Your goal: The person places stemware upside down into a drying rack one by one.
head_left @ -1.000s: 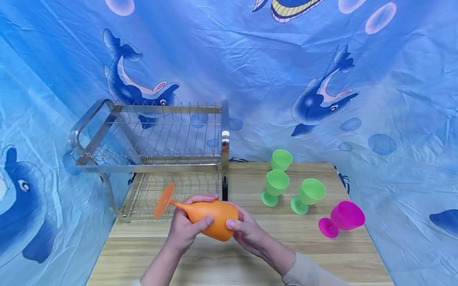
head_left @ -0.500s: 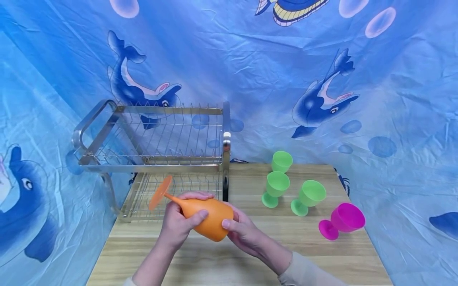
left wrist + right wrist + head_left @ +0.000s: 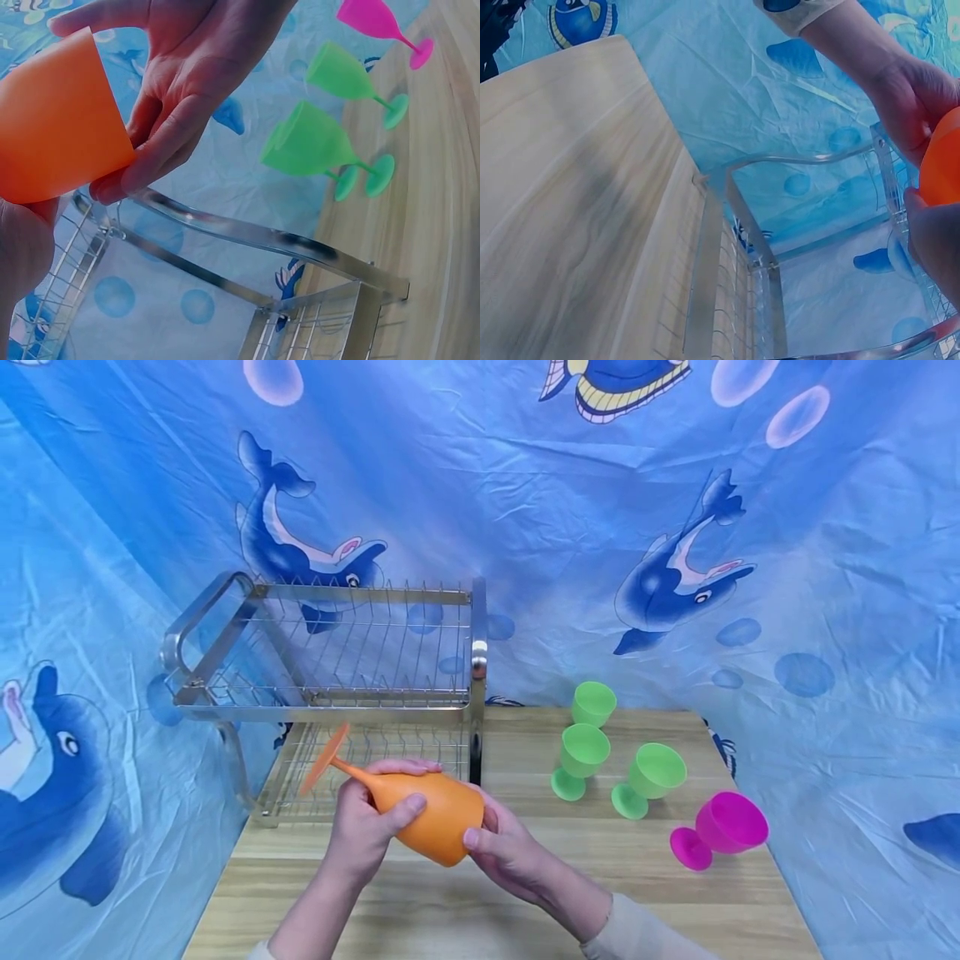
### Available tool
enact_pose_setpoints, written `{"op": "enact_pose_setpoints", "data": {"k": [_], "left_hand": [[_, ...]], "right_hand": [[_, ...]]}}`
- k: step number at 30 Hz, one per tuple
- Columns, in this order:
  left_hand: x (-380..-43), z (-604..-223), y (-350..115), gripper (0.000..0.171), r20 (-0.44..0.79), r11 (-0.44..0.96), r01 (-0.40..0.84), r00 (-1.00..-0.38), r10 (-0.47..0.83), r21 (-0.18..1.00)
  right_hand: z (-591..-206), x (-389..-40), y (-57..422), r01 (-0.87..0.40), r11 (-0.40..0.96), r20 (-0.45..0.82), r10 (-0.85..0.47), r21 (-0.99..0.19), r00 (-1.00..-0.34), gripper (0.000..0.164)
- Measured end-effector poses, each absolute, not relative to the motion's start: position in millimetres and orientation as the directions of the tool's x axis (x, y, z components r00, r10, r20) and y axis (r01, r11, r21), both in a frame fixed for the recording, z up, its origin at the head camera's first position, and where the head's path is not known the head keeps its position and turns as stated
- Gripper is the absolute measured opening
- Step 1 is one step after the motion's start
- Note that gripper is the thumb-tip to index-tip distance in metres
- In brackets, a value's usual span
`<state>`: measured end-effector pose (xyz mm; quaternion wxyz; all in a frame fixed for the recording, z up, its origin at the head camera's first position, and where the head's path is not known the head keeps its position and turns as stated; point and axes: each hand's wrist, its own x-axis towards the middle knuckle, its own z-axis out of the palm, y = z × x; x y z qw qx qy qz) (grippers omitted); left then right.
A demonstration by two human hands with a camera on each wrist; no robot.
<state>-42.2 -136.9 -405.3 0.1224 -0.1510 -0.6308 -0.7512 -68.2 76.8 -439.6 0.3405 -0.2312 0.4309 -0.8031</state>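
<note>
An orange goblet (image 3: 438, 814) lies tilted on its side in the air above the table's front, its foot up to the left and its mouth to the right. My left hand (image 3: 367, 818) grips the bowl near the stem, thumb across the front. At the rim, my right hand (image 3: 513, 852) holds the goblet with the thumb in front and fingers behind. The left wrist view shows the orange bowl (image 3: 56, 120) close up, with the right hand (image 3: 191, 67) at its rim. In the right wrist view only part of the orange bowl (image 3: 943, 165) shows.
A two-tier metal dish rack (image 3: 322, 714) stands at the left behind the hands. On the right of the wooden table (image 3: 525, 743) are three green goblets (image 3: 585, 752) and a magenta goblet (image 3: 731, 822). A blue dolphin-print sheet (image 3: 547, 543) hangs around the table.
Both hands have shifted slightly left with the orange goblet, and its foot has risen a little. The head view has also moved slightly. The other goblets stay where they were.
</note>
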Motion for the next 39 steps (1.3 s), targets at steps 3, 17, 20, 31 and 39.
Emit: {"op": "enact_pose_setpoints", "data": {"k": [3,17,20,31,39], "left_hand": [[-42.4,-400.9,-137.6,0.024,0.375,-0.163,0.369,-0.927,0.005,0.915],[-44.9,-373.4,-155.3,0.025,0.421,-0.141,0.417,-0.907,0.005,0.898],[-46.6,-359.2,-164.0,0.026,0.434,-0.114,0.431,-0.901,0.005,0.895],[-57.3,-290.5,-200.4,0.029,0.510,-0.001,0.510,-0.860,-0.001,0.860],[-76.4,-246.1,-232.5,0.028,0.492,0.138,0.486,-0.871,-0.010,0.863]], "right_hand": [[-439.0,-67.8,75.3,0.341,-0.407,0.091,-0.744,-0.848,-0.662,0.071],[-432.7,-73.8,84.1,0.261,-0.430,0.171,-0.738,-0.864,-0.653,0.086],[-430.9,-80.3,92.0,0.218,-0.437,0.196,-0.722,-0.873,-0.663,0.081],[-398.7,-114.0,124.6,-0.231,-0.215,0.313,-0.545,-0.949,-0.778,0.063],[-373.1,-150.4,116.3,-0.495,-0.079,0.481,-0.409,-0.865,-0.775,0.073]]}}
